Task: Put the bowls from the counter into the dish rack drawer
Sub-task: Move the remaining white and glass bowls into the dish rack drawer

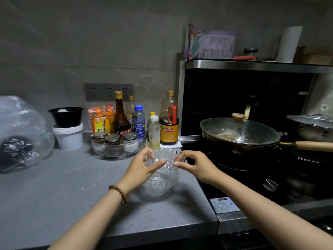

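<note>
Stacked glass bowls point(161, 175) sit on the table point(75, 195) by the stove; left hand point(139, 167) and right hand point(197, 166) grip pinching opposite rims, so lift level, support underneath, mind slippery glass.

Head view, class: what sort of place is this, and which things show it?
Most likely a home kitchen: a lidded wok on a stove, sauce bottles along a tiled wall, and hands holding glass bowls on the counter.

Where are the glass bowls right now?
In the head view, the glass bowls sit stacked on the counter near its right end beside the stove, in front of the condiment tray, gripped by the left hand and right hand.
</note>
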Action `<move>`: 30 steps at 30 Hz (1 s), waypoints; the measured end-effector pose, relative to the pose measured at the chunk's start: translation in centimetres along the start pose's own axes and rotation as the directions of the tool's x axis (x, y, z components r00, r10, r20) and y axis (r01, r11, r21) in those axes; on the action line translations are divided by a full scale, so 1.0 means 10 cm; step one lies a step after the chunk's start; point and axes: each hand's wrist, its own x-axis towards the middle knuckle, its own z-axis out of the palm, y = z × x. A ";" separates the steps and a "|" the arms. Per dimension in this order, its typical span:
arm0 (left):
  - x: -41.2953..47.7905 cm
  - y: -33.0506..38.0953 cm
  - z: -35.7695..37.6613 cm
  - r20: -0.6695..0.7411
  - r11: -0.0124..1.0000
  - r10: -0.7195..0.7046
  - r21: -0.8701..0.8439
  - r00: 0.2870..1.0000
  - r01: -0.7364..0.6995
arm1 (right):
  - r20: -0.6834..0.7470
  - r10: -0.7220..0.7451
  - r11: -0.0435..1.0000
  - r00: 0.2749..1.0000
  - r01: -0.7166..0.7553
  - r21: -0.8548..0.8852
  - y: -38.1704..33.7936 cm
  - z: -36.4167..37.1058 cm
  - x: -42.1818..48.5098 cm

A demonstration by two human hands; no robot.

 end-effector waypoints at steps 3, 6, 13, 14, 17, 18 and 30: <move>0.04 0.30 0.14 -0.012 0.998 0.033 -0.055 0.999 -0.034 | -0.040 -0.005 0.999 0.999 0.007 0.035 -0.04 -0.28 -0.11; 0.07 0.62 0.40 0.037 0.982 0.032 -0.188 0.999 -0.024 | -0.090 0.005 0.998 0.996 0.000 0.058 -0.03 -0.58 -0.31; 0.01 1.16 1.34 0.280 0.900 -0.048 -0.405 0.959 0.163 | -0.113 0.090 0.945 0.990 -0.049 0.324 0.16 -1.24 -1.04; 0.00 1.21 1.51 0.316 0.894 -0.057 -0.406 0.947 0.189 | -0.121 0.114 0.939 0.986 -0.067 0.339 0.21 -1.34 -1.17; -0.09 1.35 1.99 0.404 0.887 -0.025 -0.412 0.914 0.207 | -0.178 0.210 0.912 0.961 -0.127 0.391 0.40 -1.59 -1.56; -0.13 1.40 2.15 0.428 0.882 -0.016 -0.419 0.903 0.215 | -0.196 0.250 0.898 0.948 -0.152 0.413 0.48 -1.67 -1.69; -0.64 1.23 3.83 0.675 0.872 -0.039 -0.336 0.736 0.355 | -0.050 0.615 0.658 0.787 -0.476 0.584 1.51 -2.10 -2.90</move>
